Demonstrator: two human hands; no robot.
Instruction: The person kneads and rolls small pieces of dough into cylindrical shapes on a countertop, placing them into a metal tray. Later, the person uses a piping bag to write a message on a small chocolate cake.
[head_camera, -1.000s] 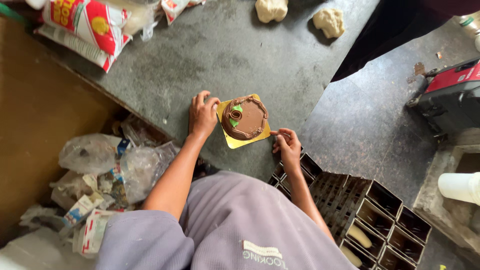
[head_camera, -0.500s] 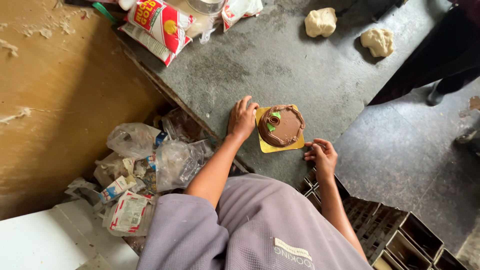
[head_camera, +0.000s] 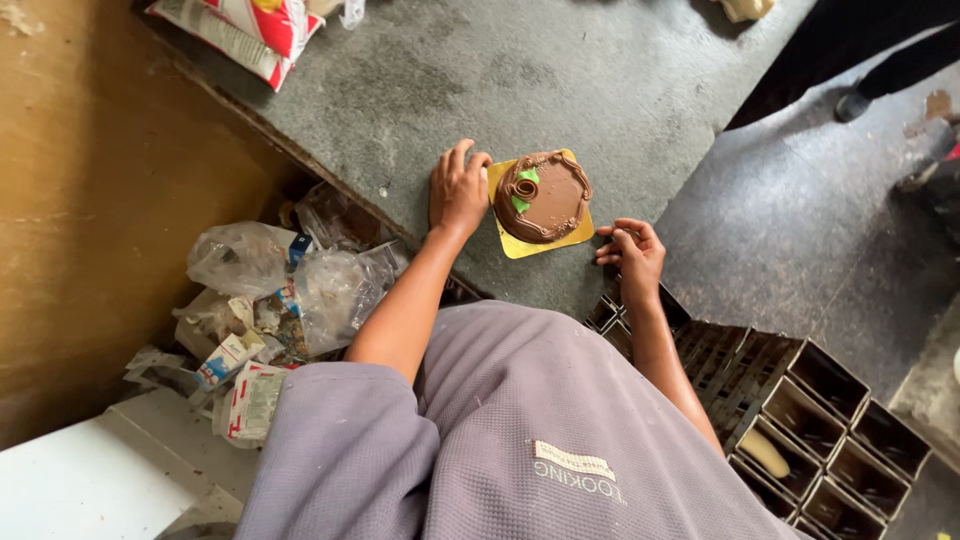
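On the grey worktop (head_camera: 400, 90), a small chocolate cake (head_camera: 545, 195) is seated on a yellow board (head_camera: 520, 245). The board's edge is touched by the left hand (head_camera: 457, 190), fingers loosely spread; the right hand (head_camera: 635, 255), fingers relaxed and holding nothing, is rested just beside it. Metal tins (head_camera: 820, 400) are stacked below; one is seen to hold something pale.

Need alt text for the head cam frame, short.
Seen from above, a small round chocolate cake on a yellow square board sits on a grey stone counter; the left hand rests against the board's edge, and the right hand hovers just beside it. Crumpled plastic bags and cartons lie left, metal loaf tins right.
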